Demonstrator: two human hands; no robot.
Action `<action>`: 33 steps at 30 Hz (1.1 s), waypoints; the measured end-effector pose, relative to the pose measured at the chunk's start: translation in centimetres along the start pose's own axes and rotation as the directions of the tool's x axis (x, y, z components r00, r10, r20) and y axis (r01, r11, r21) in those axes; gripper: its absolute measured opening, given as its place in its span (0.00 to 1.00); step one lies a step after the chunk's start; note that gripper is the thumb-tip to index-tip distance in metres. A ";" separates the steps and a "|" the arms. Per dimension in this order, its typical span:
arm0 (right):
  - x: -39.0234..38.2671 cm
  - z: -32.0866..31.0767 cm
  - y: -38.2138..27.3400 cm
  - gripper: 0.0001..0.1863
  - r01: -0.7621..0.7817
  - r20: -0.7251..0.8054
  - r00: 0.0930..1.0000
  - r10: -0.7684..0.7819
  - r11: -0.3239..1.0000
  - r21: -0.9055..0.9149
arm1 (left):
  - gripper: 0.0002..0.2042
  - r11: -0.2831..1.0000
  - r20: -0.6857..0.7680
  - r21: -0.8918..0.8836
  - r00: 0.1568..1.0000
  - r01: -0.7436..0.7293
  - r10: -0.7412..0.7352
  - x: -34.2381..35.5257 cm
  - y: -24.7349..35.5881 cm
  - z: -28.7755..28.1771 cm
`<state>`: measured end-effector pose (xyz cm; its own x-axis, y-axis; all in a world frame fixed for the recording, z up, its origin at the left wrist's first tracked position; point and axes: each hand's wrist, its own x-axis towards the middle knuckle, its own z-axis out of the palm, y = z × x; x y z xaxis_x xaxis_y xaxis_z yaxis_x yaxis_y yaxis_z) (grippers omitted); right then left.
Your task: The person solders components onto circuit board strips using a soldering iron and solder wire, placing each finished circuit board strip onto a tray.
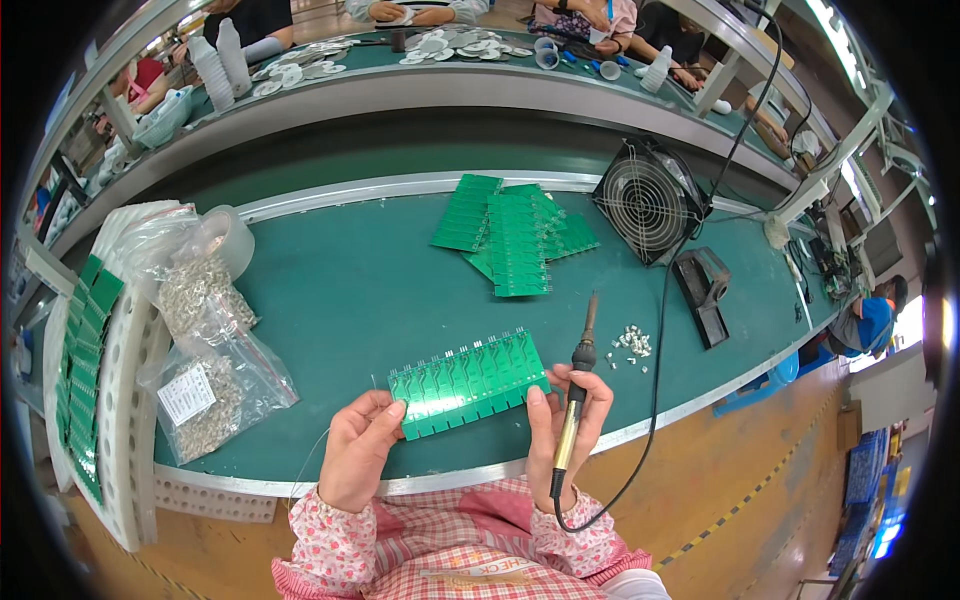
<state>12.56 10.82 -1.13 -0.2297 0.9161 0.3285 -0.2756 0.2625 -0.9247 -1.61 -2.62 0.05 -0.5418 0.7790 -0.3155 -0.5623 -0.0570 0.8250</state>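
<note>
A green circuit board panel (466,377) with pins along its upper edge lies raised between my hands. My left hand (356,450) pinches its left end, and a thin wire (315,450) hangs beside that hand. My right hand (560,430) grips a soldering iron (577,390) upright, tip upward, while its thumb rests on the board's right end. A black cord loops down from the iron's handle. Several small pale parts (630,345) are scattered to the right of the iron.
Stacked green boards (515,230) lie at the back of the green bench (340,260). A fan (645,200) and black iron stand (700,295) sit right. Bags of parts (215,400) and white trays with boards (125,400) are left. Co-workers' hands (405,14) work at the opposite bench.
</note>
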 end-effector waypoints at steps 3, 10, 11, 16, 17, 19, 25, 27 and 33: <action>-0.1 -0.3 0.3 0.22 -0.011 0.000 1.000 0.011 1.000 -0.014 | 0.08 1.000 0.001 -0.008 1.000 -0.005 0.005 0.1 -0.1 0.0; -0.3 -0.4 0.5 0.21 -0.050 0.014 0.999 0.050 0.998 0.024 | 0.08 1.000 -0.002 0.006 1.000 -0.008 0.008 0.1 0.1 0.3; -0.3 -0.5 0.4 0.21 -0.049 0.009 0.999 0.049 0.999 -0.005 | 0.08 1.000 -0.008 -0.001 1.000 -0.012 0.011 0.0 0.2 0.4; -0.2 -0.5 0.3 0.20 -0.049 0.016 0.999 0.049 0.998 -0.029 | 0.09 1.000 -0.038 0.020 0.999 -0.021 0.022 0.0 0.1 0.9; -0.3 -0.5 0.2 0.20 -0.061 0.021 0.998 0.061 0.998 -0.021 | 0.10 0.999 -0.006 0.015 0.999 -0.033 0.033 0.0 0.1 0.8; -0.3 -0.5 0.1 0.19 -0.075 0.032 0.997 0.075 0.997 -0.008 | 0.10 0.998 -0.027 0.055 0.999 -0.022 0.024 0.0 0.1 0.6; -0.3 -0.6 0.2 0.20 -0.061 0.003 0.998 0.061 0.998 -0.010 | 0.09 0.998 -0.026 0.058 0.999 -0.020 0.021 -0.1 -0.1 0.8; -0.3 -0.7 0.4 0.20 -0.043 0.006 0.999 0.043 0.999 -0.033 | 0.08 0.995 -0.061 0.088 0.997 -0.044 0.049 0.0 -0.1 0.9; -0.4 -1.1 1.0 0.22 -0.013 0.044 0.999 0.012 1.000 0.020 | 0.06 0.996 -0.073 0.081 0.997 -0.030 0.036 0.1 -0.2 0.7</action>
<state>13.43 11.02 -2.42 -0.2735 0.9051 0.3255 -0.2910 0.2447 -0.9249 -1.06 -2.08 0.16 -0.6058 0.7289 -0.3188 -0.4929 -0.0294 0.8696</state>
